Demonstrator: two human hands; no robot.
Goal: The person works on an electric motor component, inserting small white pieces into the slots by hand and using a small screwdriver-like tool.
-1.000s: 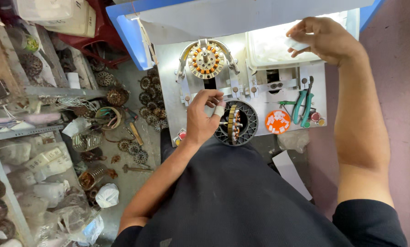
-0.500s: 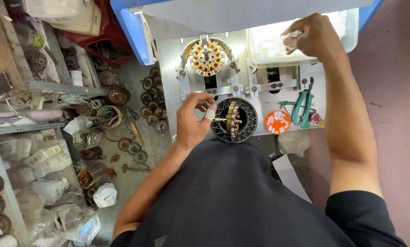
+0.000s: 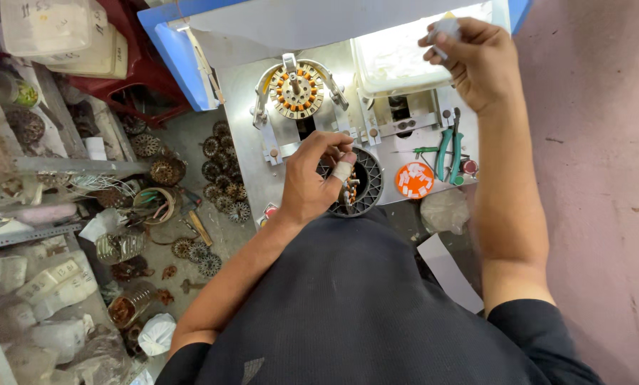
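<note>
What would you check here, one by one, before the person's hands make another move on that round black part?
1. Left hand steadies the round black stator: ok, fingers rest on its rim.
2. Stator sits on the metal worktable: cannot tell, it lies at the near edge, partly hidden by the hand.
3. Right hand has its piece: ok, it pinches a small white slip above the clear plastic tray.
4. Spare slips within reach: ok, the orange dish holds white pieces.
5. Green-handled pliers out of the way: ok, lying beside the dish.
6. Wound stator in the fixture: ok, untouched.
</note>
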